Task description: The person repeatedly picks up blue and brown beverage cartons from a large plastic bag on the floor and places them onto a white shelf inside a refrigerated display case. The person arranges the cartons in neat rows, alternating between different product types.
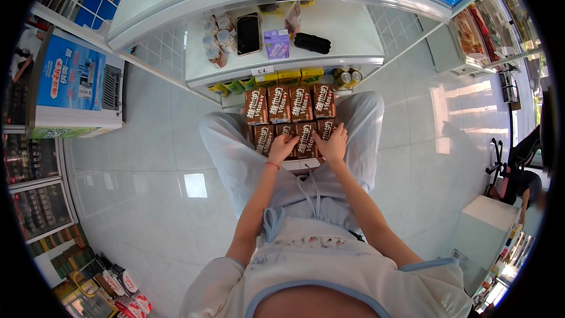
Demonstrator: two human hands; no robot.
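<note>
Vitasoy drink cartons point(279, 105), brown and packed in two rows, stand between my knees. My left hand point(281, 148), with a red cord at its wrist, rests over the second carton from the left in the near row. Its fingertips partly cover that carton, so its hold is unclear. With my right hand point(334, 143) I straddle the rightmost near carton point(325, 129), thumb along its left edge and fingers at its right. Between my hands a near-row carton point(305, 141) shows its printed front. A white edge point(291, 165) shows below the near row.
Ahead is a white shelf point(353, 53) holding a phone point(248, 34), a purple carton point(277, 44), a black pouch point(312, 43) and lidded tubs point(216, 37). Yellow cartons point(289, 77) and cans point(346, 79) fill the level below. A blue-fronted freezer point(75, 75) stands left.
</note>
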